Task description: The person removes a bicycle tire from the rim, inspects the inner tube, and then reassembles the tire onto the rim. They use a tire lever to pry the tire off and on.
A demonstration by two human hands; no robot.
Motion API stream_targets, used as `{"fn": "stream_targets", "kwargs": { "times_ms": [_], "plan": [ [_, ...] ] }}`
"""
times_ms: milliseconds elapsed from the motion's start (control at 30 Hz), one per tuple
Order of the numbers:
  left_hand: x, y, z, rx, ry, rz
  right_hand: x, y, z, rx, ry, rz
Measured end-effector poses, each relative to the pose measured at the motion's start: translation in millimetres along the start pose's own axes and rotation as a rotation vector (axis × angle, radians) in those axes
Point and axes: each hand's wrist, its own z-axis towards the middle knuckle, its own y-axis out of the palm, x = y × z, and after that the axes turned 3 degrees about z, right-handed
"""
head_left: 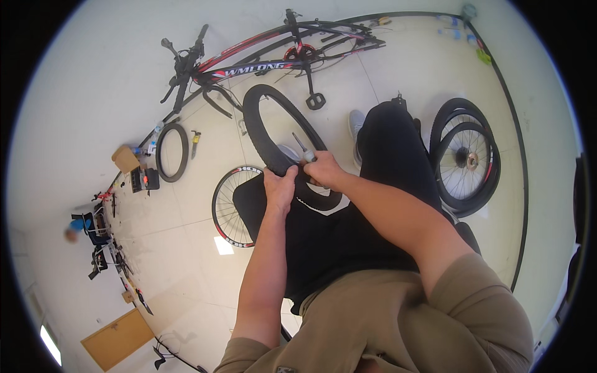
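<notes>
A black bicycle tire (267, 142) is held upright and tilted over my lap. My left hand (280, 186) grips the lower left part of the tire, thumb on the tread. My right hand (326, 171) is closed around the pale handle of a screwdriver-like tool (306, 149), its thin metal shaft pointing up inside the tire's ring; whether those fingers also touch the tire is unclear. A spoked rim (224, 211) with red-and-white markings lies on the floor beside my left knee, partly hidden by my leg.
A black-and-red bicycle frame (249, 65) lies ahead. Stacked wheels (463, 161) are on the right. On the left are a loose tire (174, 127), a cutter-like tool (195, 143), a toolbox (143, 181) and a cardboard box (124, 160). A blurred person (79, 227) in blue appears at far left.
</notes>
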Motion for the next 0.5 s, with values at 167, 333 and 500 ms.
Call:
{"fn": "stream_targets", "kwargs": {
  "times_ms": [167,333,500],
  "plan": [
    [0,10,-10,-0.024,0.029,-0.001,-11,-2,-9,-0.009,0.003,0.011],
    [-3,16,-12,0.043,0.005,0.056,3,-1,6,0.014,-0.036,-0.066],
    [7,23,-22,0.110,-0.028,0.091,26,4,22,0.206,-0.110,-0.202]
  ]
}}
